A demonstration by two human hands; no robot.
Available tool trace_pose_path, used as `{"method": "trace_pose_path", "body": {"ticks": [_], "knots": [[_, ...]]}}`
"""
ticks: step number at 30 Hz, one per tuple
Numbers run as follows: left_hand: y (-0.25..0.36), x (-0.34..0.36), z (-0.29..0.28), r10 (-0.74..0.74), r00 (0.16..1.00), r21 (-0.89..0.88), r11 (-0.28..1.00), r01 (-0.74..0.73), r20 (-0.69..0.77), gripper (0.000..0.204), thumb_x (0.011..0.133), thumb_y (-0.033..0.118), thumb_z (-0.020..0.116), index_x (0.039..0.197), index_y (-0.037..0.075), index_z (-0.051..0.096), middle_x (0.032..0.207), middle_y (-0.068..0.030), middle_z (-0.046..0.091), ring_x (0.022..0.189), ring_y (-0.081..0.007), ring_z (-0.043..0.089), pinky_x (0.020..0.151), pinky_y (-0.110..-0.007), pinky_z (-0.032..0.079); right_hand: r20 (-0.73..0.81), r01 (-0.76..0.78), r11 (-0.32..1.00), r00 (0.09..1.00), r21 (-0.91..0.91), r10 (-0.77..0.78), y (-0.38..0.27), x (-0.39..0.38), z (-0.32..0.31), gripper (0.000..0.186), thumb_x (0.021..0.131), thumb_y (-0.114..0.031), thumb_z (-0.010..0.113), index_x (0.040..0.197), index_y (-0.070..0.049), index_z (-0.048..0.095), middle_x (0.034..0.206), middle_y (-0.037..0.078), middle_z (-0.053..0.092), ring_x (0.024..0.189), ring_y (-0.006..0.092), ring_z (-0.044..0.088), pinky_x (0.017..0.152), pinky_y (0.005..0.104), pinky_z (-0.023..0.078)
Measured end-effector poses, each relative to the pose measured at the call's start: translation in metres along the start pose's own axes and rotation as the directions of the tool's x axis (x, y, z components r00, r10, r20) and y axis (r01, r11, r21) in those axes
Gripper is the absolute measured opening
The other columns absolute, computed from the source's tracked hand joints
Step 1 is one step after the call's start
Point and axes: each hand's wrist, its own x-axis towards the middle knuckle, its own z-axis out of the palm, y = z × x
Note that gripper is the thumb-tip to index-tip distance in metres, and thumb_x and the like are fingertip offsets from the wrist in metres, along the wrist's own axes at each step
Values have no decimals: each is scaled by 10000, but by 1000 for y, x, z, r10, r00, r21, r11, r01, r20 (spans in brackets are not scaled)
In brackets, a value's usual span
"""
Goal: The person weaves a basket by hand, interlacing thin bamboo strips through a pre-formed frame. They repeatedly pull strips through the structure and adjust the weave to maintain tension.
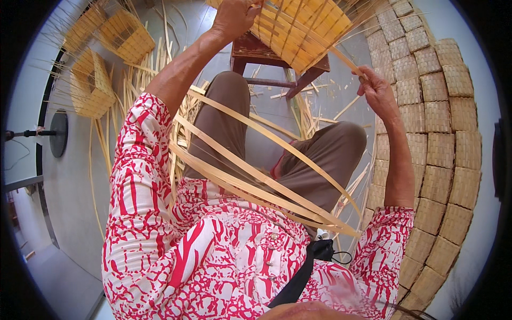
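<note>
An unfinished yellow woven basket [306,33] with loose strip ends sits tilted on a small dark red wooden stool [298,89] in front of me. My left hand [237,18] is closed at the basket's upper left edge; its fingertips are partly hidden at the top of the view. Off the basket's right side, my right hand [377,92] pinches the end of a flat bamboo strip [344,57] that runs back into the weave. Several long pale strips [256,173] lie across my lap and knees.
At the back left stand other unfinished baskets [127,36] with spiky strip ends. Loose strips and offcuts litter the floor beside my left leg and under the stool. Rows of stacked woven pieces [413,117] line the right side. A round black stand base [58,133] is at far left.
</note>
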Motion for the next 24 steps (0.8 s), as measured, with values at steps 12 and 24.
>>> {"method": "trace_pose_path", "body": {"ticks": [12, 24], "knots": [[-9, 4, -11, 115, 993, 101, 988, -118, 32, 219, 820, 81, 630, 1022, 31, 701, 897, -183, 686, 837, -379, 666, 761, -424, 543, -58, 332, 940, 940, -83, -337, -31, 30, 25, 198, 977, -223, 613, 1104, -79, 657, 800, 141, 689, 714, 268, 666, 666, 379, 502], [103, 6, 10, 307, 946, -108, 949, -296, 104, 276, 916, 116, 700, 1191, 105, 692, 1053, -102, 734, 908, -253, 730, 751, -301, 590, -91, 269, 955, 962, 129, -258, -33, 47, 31, 162, 937, -162, 629, 1018, -35, 690, 770, 159, 681, 658, 268, 677, 652, 348, 529]]}}
